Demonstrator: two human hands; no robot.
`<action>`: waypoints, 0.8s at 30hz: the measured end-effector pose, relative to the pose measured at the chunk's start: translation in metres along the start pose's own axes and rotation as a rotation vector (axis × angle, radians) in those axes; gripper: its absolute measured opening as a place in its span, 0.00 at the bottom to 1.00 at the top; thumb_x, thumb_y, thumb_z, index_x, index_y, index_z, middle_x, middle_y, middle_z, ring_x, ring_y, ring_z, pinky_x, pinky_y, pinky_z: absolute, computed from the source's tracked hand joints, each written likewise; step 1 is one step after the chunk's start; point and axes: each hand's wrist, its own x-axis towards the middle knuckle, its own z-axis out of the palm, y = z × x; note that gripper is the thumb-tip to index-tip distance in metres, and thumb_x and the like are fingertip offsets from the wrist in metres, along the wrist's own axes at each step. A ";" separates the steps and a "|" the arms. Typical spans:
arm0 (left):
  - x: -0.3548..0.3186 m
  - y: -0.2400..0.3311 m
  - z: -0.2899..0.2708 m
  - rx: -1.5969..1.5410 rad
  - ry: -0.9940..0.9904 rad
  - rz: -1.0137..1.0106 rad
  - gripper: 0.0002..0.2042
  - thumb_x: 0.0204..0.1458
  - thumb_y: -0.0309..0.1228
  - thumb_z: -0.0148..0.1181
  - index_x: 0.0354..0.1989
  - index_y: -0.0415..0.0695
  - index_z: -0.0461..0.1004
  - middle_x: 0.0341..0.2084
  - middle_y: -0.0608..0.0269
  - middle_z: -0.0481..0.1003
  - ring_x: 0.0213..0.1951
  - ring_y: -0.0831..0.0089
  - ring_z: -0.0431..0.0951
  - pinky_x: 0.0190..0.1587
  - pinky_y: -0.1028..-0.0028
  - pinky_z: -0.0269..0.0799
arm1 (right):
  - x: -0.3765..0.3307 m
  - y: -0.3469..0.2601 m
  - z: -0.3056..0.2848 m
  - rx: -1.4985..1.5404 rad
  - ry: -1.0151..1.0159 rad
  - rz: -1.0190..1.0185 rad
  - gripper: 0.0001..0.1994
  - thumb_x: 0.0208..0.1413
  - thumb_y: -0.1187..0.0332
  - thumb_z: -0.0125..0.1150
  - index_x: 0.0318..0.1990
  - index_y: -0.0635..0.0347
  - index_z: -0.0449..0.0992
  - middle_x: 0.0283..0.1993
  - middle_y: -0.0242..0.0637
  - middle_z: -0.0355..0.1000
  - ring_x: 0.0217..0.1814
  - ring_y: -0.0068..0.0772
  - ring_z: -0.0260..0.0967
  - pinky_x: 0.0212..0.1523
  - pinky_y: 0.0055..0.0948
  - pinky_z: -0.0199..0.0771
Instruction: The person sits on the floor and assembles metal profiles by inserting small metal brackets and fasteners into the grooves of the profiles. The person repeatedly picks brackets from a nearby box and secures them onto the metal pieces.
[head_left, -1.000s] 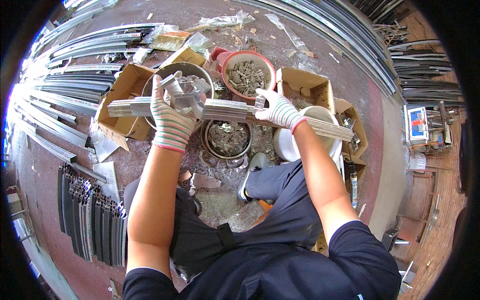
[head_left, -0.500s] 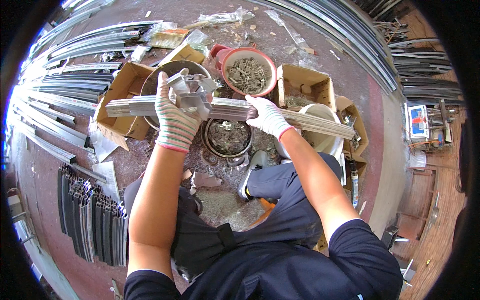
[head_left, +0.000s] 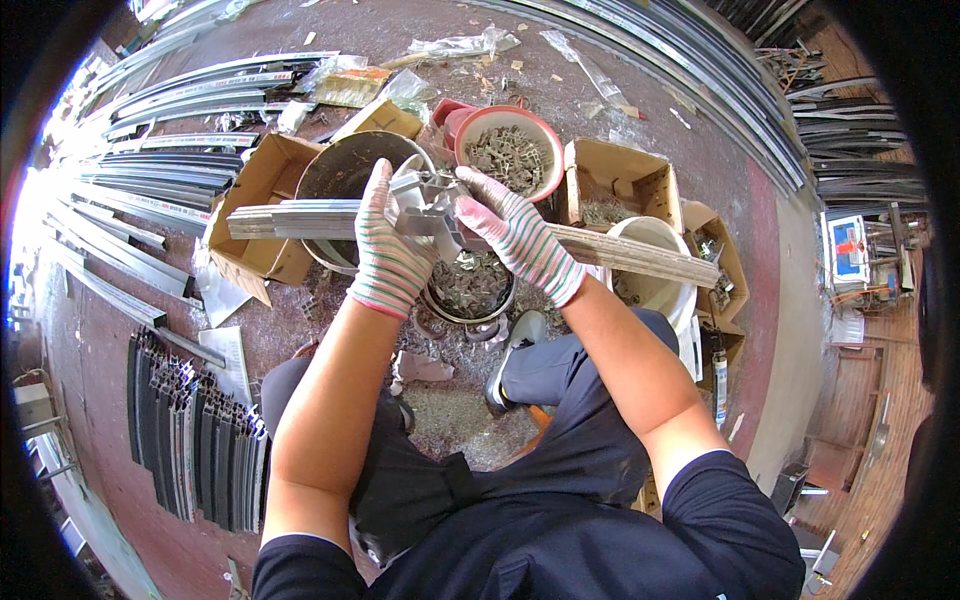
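fitting step: left hand [head_left: 392, 250] grips bracket [head_left: 425, 205] on bar [head_left: 300, 220]; right hand [head_left: 520, 235] pinches bracket's far side. next, probably: seat it squarely.

dark bowl [head_left: 345, 170] part hidden, profile [head_left: 300, 220] behind hands

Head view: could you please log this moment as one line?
left hand: grips metal bar | right hand: on bracket | red bowl: metal parts | posture: seated

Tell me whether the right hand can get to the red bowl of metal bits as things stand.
Probably yes. The right hand is just in front of the red bowl, whose top is open, but both hands grip the long metal strip, so it must let go first.
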 end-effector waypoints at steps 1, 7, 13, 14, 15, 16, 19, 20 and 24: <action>0.000 -0.002 -0.002 -0.003 -0.025 0.009 0.25 0.59 0.52 0.58 0.54 0.44 0.74 0.38 0.58 0.78 0.39 0.60 0.80 0.44 0.57 0.78 | -0.002 -0.005 0.001 0.027 0.025 0.070 0.35 0.62 0.56 0.65 0.68 0.71 0.61 0.52 0.35 0.74 0.48 0.20 0.72 0.47 0.24 0.76; 0.006 -0.012 -0.008 0.049 0.014 0.067 0.23 0.57 0.52 0.60 0.52 0.49 0.74 0.40 0.60 0.78 0.42 0.62 0.78 0.45 0.56 0.73 | -0.006 -0.010 0.003 0.204 0.097 0.183 0.25 0.59 0.68 0.67 0.61 0.69 0.70 0.47 0.33 0.77 0.43 0.19 0.74 0.43 0.22 0.77; 0.012 -0.013 -0.010 0.020 0.097 0.206 0.22 0.57 0.50 0.58 0.52 0.48 0.74 0.40 0.60 0.78 0.40 0.61 0.79 0.44 0.59 0.75 | -0.004 0.000 0.014 -0.076 0.194 -0.008 0.27 0.51 0.71 0.73 0.59 0.66 0.72 0.44 0.37 0.79 0.44 0.24 0.75 0.48 0.25 0.78; 0.013 -0.012 -0.009 0.007 0.109 0.229 0.22 0.57 0.50 0.57 0.52 0.48 0.74 0.40 0.59 0.78 0.40 0.61 0.79 0.44 0.59 0.75 | -0.007 0.000 0.017 -0.076 0.222 -0.018 0.28 0.51 0.71 0.73 0.60 0.67 0.71 0.44 0.37 0.78 0.44 0.24 0.76 0.49 0.26 0.78; 0.014 -0.012 -0.008 -0.001 0.130 0.247 0.22 0.57 0.51 0.57 0.52 0.48 0.74 0.39 0.59 0.78 0.40 0.61 0.79 0.43 0.59 0.75 | -0.009 0.000 0.020 -0.061 0.235 -0.053 0.29 0.51 0.70 0.73 0.60 0.67 0.71 0.45 0.37 0.78 0.45 0.24 0.76 0.49 0.26 0.79; 0.014 -0.009 -0.007 0.016 0.143 0.251 0.23 0.57 0.52 0.57 0.52 0.48 0.74 0.39 0.58 0.77 0.40 0.61 0.79 0.42 0.57 0.76 | -0.010 -0.001 0.023 -0.151 0.251 -0.117 0.30 0.50 0.71 0.73 0.61 0.68 0.69 0.47 0.38 0.78 0.46 0.26 0.76 0.51 0.28 0.79; 0.013 -0.004 -0.004 0.007 0.125 0.294 0.23 0.56 0.53 0.56 0.51 0.50 0.73 0.39 0.57 0.76 0.40 0.61 0.79 0.40 0.56 0.76 | -0.009 -0.005 0.028 -0.130 0.292 -0.184 0.29 0.53 0.76 0.69 0.63 0.67 0.67 0.51 0.39 0.75 0.51 0.24 0.75 0.52 0.25 0.79; 0.014 -0.001 -0.002 -0.017 0.109 0.297 0.23 0.55 0.53 0.58 0.53 0.51 0.71 0.40 0.58 0.76 0.40 0.61 0.79 0.38 0.56 0.76 | -0.009 -0.008 0.027 -0.225 0.330 -0.291 0.29 0.53 0.76 0.69 0.63 0.66 0.67 0.51 0.39 0.76 0.50 0.25 0.76 0.53 0.26 0.78; 0.014 0.004 -0.001 0.134 0.130 0.414 0.26 0.54 0.52 0.60 0.56 0.50 0.70 0.41 0.58 0.77 0.43 0.58 0.81 0.43 0.51 0.78 | -0.005 -0.018 0.012 -0.301 0.372 -0.291 0.29 0.50 0.69 0.72 0.60 0.66 0.72 0.54 0.44 0.70 0.47 0.30 0.75 0.50 0.26 0.78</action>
